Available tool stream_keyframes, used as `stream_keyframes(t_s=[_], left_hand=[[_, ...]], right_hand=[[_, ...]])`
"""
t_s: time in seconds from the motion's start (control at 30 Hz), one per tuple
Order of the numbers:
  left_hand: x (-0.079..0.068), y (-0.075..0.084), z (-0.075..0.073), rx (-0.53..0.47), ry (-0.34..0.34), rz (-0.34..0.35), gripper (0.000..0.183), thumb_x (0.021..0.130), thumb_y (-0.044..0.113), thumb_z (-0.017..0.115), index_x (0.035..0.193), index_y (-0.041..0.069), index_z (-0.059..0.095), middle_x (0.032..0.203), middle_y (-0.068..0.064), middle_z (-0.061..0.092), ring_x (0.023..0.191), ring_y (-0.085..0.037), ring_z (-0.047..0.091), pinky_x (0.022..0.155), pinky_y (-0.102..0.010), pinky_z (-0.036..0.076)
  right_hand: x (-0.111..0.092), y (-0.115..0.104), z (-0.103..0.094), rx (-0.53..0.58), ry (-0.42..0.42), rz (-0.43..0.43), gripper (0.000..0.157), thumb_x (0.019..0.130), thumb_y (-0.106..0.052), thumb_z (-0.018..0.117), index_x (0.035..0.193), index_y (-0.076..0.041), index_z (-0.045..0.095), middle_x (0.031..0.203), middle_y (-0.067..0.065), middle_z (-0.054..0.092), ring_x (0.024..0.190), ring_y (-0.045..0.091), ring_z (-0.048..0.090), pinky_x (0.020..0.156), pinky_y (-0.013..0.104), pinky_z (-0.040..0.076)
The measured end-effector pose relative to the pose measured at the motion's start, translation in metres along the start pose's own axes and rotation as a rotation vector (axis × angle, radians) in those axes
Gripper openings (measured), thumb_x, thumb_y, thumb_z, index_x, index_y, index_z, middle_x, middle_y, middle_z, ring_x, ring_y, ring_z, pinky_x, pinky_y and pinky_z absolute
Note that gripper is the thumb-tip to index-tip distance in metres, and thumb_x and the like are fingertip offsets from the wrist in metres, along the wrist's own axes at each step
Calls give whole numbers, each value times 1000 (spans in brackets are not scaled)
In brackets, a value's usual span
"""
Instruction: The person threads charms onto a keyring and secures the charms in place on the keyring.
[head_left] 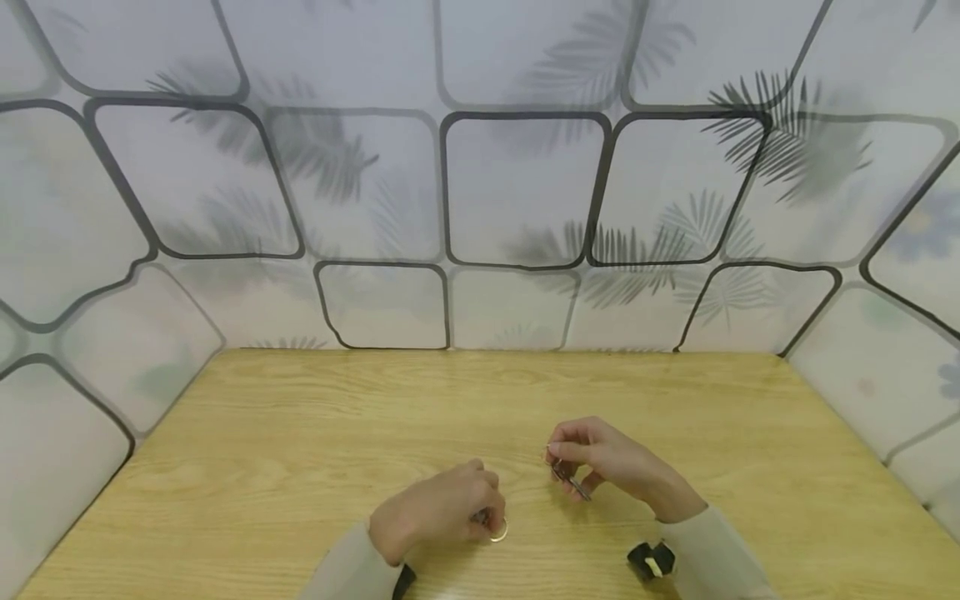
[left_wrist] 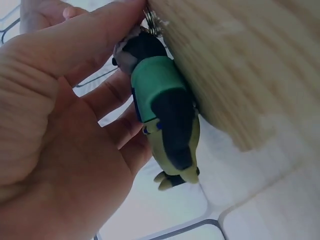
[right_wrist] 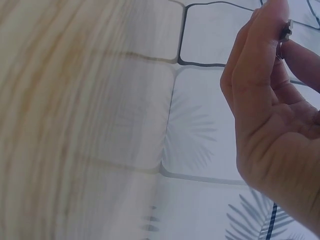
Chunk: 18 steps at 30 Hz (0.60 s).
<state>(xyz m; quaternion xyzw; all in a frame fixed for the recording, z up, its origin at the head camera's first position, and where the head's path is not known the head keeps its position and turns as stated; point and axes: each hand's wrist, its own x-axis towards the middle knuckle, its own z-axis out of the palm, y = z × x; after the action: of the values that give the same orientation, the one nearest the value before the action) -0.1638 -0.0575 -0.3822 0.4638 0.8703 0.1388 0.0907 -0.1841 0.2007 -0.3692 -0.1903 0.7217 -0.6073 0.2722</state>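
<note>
My left hand [head_left: 453, 504] is low over the table, left of centre. In the left wrist view its thumb and a finger pinch the metal chain [left_wrist: 150, 21] of a figurine keychain [left_wrist: 167, 102]. The figurine has a green top, dark parts and yellowish legs. A gold-coloured ring [head_left: 500, 531] shows beneath that hand in the head view. Up and to the right, my right hand [head_left: 611, 457] pinches a small metal piece [head_left: 581, 489], which looks like a key. In the right wrist view, only a dark metal end [right_wrist: 286, 31] shows between thumb and fingers.
Both hands work above a light wood-grain table [head_left: 315, 417]. Patterned panels [head_left: 525, 192] with dark outlines and leaf prints stand behind it and along both sides. A black strap piece [head_left: 651, 562] sits at my right wrist.
</note>
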Motion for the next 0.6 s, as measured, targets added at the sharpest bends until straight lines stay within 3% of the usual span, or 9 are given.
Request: stream_keyframes(t_s=[0.17, 0.23, 0.3, 0.47, 0.53, 0.6], left_hand=[[-2, 1, 2, 127, -13, 18, 5, 84, 18, 82, 85, 19, 77, 85, 16, 60, 79, -2, 42, 74, -14, 38], [-3, -2, 3, 109, -18, 25, 3, 89, 18, 78, 90, 16, 76, 87, 15, 59, 78, -2, 42, 76, -15, 38], [-4, -7, 2, -37, -30, 14, 5, 96, 15, 71, 94, 11, 73, 87, 13, 56, 77, -1, 41, 76, -16, 40], [-10, -31, -1, -638, -52, -49, 14, 107, 5, 49, 99, 0, 60, 82, 6, 51, 68, -3, 42, 64, -19, 39], [-11, -38, -3, -769, -46, -71, 18, 108, 5, 45, 100, -3, 58, 82, 3, 53, 68, -6, 44, 62, -20, 38], [-12, -42, -5, -828, -35, -84, 19, 109, 6, 43, 101, -3, 58, 85, 1, 58, 73, -8, 49, 65, -20, 40]], right_hand=[[-1, 1, 0, 4, -3, -1, 27, 108, -15, 51, 100, 10, 58, 83, 12, 62, 66, 17, 59, 53, 25, 51], [-1, 1, -1, 6, -4, -2, 26, 108, -15, 51, 100, 9, 58, 83, 12, 62, 66, 17, 59, 53, 25, 51], [-1, 1, -1, 8, -5, -3, 26, 108, -14, 50, 100, 9, 58, 83, 12, 62, 66, 17, 59, 53, 25, 51], [-2, 1, -2, 11, -8, -11, 26, 108, -14, 50, 99, 9, 58, 82, 11, 62, 67, 17, 60, 53, 25, 51], [-2, 1, -3, 12, -9, -15, 26, 108, -14, 50, 99, 9, 58, 82, 10, 62, 67, 17, 60, 53, 25, 51], [-1, 1, -3, 14, -10, -17, 26, 108, -14, 51, 99, 9, 58, 82, 10, 62, 67, 16, 60, 54, 25, 51]])
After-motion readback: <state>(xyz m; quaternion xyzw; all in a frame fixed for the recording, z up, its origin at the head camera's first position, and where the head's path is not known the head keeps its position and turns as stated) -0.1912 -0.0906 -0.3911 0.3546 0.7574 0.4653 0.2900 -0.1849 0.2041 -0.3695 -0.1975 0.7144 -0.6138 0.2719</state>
